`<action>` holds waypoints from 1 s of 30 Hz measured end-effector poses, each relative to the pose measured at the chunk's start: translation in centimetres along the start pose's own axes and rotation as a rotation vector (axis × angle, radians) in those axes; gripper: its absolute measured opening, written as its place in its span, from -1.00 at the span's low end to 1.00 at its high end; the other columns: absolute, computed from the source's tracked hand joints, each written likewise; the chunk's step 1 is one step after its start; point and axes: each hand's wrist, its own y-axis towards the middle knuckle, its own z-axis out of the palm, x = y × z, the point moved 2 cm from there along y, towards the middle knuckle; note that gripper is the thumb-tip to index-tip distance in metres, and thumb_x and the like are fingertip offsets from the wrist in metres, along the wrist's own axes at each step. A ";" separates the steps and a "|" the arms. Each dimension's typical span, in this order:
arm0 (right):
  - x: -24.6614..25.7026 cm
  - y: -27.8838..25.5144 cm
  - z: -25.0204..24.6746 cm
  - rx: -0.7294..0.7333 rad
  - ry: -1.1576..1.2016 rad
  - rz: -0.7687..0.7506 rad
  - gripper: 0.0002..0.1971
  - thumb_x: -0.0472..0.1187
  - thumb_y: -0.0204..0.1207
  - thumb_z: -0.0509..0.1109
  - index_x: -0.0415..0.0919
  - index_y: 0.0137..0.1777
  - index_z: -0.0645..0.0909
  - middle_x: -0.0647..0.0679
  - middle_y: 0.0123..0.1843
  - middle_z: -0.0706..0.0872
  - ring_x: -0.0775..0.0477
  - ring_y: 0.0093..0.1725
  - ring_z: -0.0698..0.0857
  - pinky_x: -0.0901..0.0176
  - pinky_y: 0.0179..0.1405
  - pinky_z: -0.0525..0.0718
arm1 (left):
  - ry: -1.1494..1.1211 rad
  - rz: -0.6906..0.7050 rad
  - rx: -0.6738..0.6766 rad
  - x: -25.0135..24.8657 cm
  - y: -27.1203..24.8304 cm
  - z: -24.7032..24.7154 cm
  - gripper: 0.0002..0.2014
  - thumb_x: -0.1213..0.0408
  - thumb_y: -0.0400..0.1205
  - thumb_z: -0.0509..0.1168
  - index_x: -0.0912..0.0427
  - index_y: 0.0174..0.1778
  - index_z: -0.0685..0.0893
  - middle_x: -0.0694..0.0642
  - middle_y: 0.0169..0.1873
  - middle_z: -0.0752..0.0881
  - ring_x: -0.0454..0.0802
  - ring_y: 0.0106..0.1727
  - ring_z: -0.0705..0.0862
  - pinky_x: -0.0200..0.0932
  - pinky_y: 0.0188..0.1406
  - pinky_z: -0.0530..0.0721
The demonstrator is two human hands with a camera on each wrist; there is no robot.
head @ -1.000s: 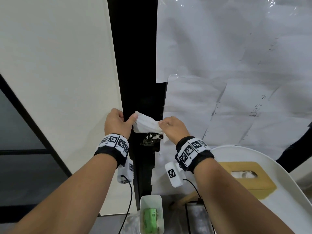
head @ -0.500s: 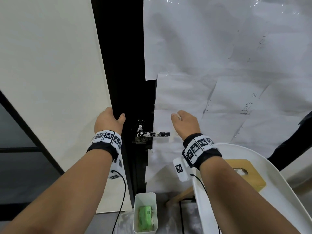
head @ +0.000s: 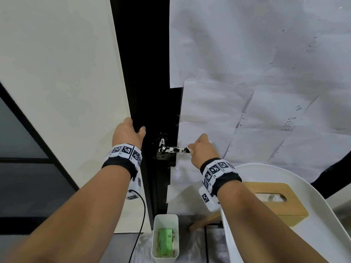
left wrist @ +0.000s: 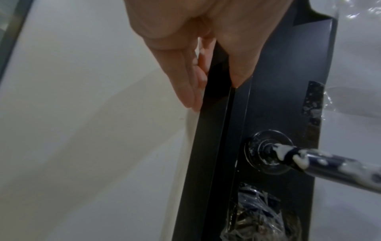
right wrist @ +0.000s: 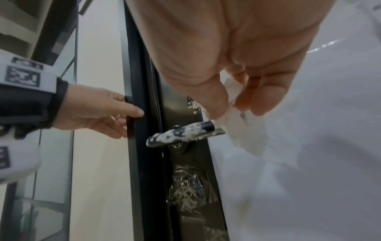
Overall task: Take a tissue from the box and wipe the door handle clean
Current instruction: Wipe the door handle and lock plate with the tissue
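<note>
Right hand (head: 202,150) pinched tissue (right wrist: 230,104) at smeared door handle (head: 173,149) tip; left hand (head: 127,134) fingers straight, flat on door edge (left wrist: 214,130); no legible writing

This looks like an office or similar indoor workroom set up for a trial. A black-framed door (head: 150,92) stands beside a plain white wall (head: 57,73) and glass partition (head: 28,177), with paper sheets (head: 247,54) covering the door at right.
</note>
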 end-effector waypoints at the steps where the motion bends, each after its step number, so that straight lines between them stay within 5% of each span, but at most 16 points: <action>1: 0.1 0.0 0.2 -0.015 -0.023 -0.002 -0.77 -0.46 0.48 0.17 -0.24 -0.08 0.63 -0.21 0.13 0.37 -0.23 -0.10 0.52 -0.04 -0.10 0.69 | 0.002 -0.001 0.002 0.0 0.0 0.0 -0.69 0.09 0.58 0.34 0.24 -0.19 0.41 0.11 -0.47 0.48 0.08 -0.45 0.46 -0.17 -0.53 0.31; 5: 0.2 0.0 0.7 -0.064 -0.064 0.015 -0.81 -0.49 0.47 0.20 -0.30 -0.07 0.61 -0.19 0.09 0.40 -0.23 0.01 0.52 0.02 -0.23 0.58 | 0.011 -0.004 0.003 0.0 -0.1 0.0 -0.69 0.09 0.58 0.34 0.25 -0.19 0.41 0.14 -0.42 0.52 0.10 -0.43 0.48 -0.16 -0.49 0.34; 11: -0.7 0.3 -0.2 -0.106 0.078 0.100 -0.74 -0.43 0.48 0.28 -0.23 0.09 0.70 -0.21 0.14 0.48 -0.28 0.01 0.66 0.02 -0.02 0.68 | -0.006 0.007 0.000 0.1 -0.1 0.1 -0.69 0.10 0.56 0.36 0.21 -0.23 0.38 0.13 -0.38 0.52 0.08 -0.41 0.48 -0.16 -0.51 0.30; 15: 0.0 0.6 -0.5 -0.089 0.121 -0.017 -0.61 -0.43 0.52 0.27 -0.21 0.32 0.62 -0.27 0.23 0.49 -0.30 0.15 0.61 0.06 0.11 0.59 | -0.008 0.018 -0.008 0.3 -0.2 0.3 -0.69 0.10 0.56 0.36 0.21 -0.22 0.39 0.16 -0.33 0.54 0.11 -0.36 0.50 -0.14 -0.45 0.34; 19: 0.3 0.3 1.0 -0.073 -0.020 -0.066 -0.72 -0.37 0.54 0.27 -0.17 0.18 0.66 -0.21 0.14 0.44 -0.26 0.10 0.54 0.05 -0.14 0.59 | -0.001 0.018 -0.009 0.4 -0.2 0.4 -0.68 0.09 0.56 0.35 0.21 -0.21 0.39 0.18 -0.30 0.56 0.13 -0.35 0.51 -0.11 -0.43 0.36; 22: -0.8 0.3 1.6 -0.120 -0.004 -0.028 -0.85 -0.34 0.55 0.29 -0.26 0.06 0.65 -0.18 0.11 0.45 -0.23 0.01 0.56 -0.07 -0.11 0.69 | -0.006 0.020 -0.010 0.5 -0.1 0.5 -0.68 0.08 0.56 0.35 0.20 -0.21 0.38 0.17 -0.29 0.56 0.13 -0.33 0.51 -0.11 -0.41 0.37; 30: -1.7 0.8 1.8 -0.188 0.047 -0.027 -0.83 -0.48 0.51 0.26 -0.37 -0.05 0.69 -0.23 0.05 0.50 -0.25 -0.05 0.58 0.12 -0.19 0.52 | 0.000 0.019 -0.012 0.6 0.0 0.8 -0.68 0.08 0.55 0.36 0.20 -0.21 0.38 0.17 -0.28 0.56 0.14 -0.32 0.51 -0.10 -0.40 0.37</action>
